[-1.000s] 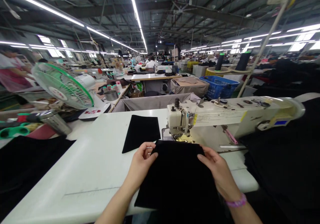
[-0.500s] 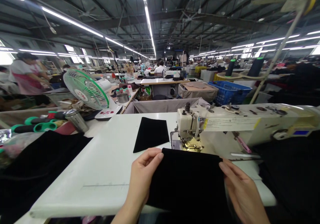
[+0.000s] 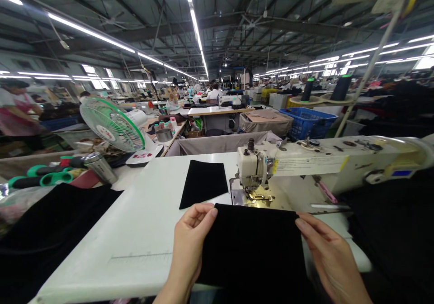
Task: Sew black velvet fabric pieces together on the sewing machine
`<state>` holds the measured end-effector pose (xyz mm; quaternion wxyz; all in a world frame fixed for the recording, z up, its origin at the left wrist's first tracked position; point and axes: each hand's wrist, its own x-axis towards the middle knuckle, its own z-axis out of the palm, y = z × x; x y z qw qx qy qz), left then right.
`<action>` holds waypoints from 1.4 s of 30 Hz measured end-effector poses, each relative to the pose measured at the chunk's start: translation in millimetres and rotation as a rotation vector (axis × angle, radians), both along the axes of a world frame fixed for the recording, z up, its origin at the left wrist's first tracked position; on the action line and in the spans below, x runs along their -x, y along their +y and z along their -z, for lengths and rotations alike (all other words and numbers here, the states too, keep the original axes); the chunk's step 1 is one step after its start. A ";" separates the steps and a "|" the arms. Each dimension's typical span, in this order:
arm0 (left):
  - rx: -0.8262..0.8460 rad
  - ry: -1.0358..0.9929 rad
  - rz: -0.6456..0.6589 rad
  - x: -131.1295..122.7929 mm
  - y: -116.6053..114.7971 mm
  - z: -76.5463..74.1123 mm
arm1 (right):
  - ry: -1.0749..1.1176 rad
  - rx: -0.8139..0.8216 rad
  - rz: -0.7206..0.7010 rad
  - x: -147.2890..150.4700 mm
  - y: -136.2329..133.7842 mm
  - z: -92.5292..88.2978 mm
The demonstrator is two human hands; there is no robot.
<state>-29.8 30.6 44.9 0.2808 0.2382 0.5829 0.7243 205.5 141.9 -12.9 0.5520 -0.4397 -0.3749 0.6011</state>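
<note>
Both the left hand [image 3: 191,245] and right hand [image 3: 330,254] grasp a black cloth panel [image 3: 251,249], seemingly velvet, near a sewing machine [image 3: 254,166]

Slim bare left hand [image 3: 190,245] and right hand [image 3: 332,261].

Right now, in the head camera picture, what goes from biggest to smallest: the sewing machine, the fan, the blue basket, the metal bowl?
1. Sewing machine
2. Fan and blue basket: they look close, and the basket stands farther away, so I won't rank them.
3. Metal bowl
</note>
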 end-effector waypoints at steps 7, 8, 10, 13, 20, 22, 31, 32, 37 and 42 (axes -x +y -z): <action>0.032 -0.128 -0.126 8.5 5.3 -5.6 | -0.122 -0.224 -0.055 4.0 -4.1 -21.2; 0.045 -0.135 -0.130 12.0 5.3 -3.2 | -0.103 -0.222 -0.063 5.3 -3.9 -24.6; 0.050 -0.109 -0.124 19.3 4.6 4.7 | -0.059 -0.203 -0.069 7.3 -3.6 -29.0; 0.018 -0.026 -0.101 26.9 2.3 18.7 | -0.013 -0.180 -0.077 8.8 -3.1 -29.6; 0.036 0.083 -0.078 25.1 -0.8 19.0 | -0.115 -0.264 -0.072 7.3 2.1 -22.4; 0.052 0.177 -0.089 28.4 1.2 1.5 | -0.258 -0.390 -0.093 5.0 -3.0 -21.9; 0.336 0.954 0.470 36.2 91.4 -32.3 | -0.541 -0.833 -0.562 7.1 -63.7 26.0; 0.342 0.950 0.511 32.7 104.3 -17.7 | -0.551 -0.859 -0.537 8.2 -65.9 35.5; 0.326 0.900 0.547 17.7 133.4 50.3 | -0.696 -1.110 -0.378 6.5 -60.2 59.4; 0.296 0.858 0.533 21.7 134.2 65.1 | -0.828 -1.249 -0.294 2.0 -51.8 52.3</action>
